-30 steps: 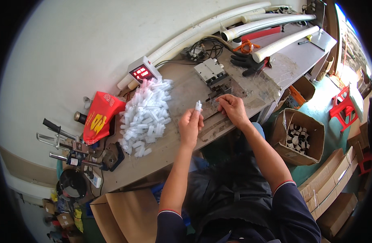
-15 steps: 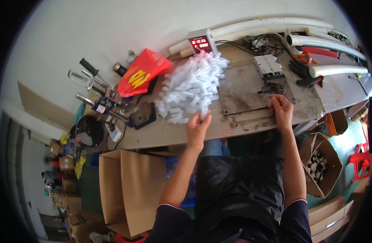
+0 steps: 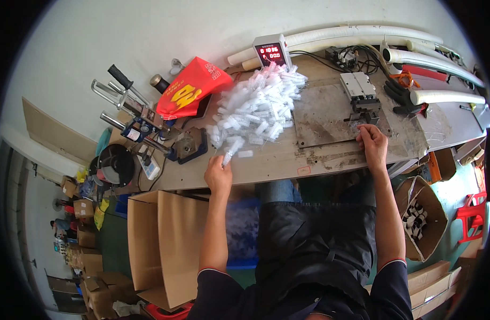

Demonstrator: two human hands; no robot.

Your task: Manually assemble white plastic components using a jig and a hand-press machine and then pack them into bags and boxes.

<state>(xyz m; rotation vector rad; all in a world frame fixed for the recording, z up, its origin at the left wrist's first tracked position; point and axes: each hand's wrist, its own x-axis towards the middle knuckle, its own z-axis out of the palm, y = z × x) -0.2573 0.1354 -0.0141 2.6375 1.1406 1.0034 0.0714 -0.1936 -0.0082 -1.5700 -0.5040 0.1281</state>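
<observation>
Left hand (image 3: 219, 174) grips ribbed tube (image 3: 228, 156); pile (image 3: 258, 106) likely left for reach.
Right hand (image 3: 372, 144) near metal fixture (image 3: 368, 115); grip unclear.

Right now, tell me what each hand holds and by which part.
The left hand holds a whitish ribbed plastic piece by its near end; whether the right hand holds anything cannot be told.
</observation>
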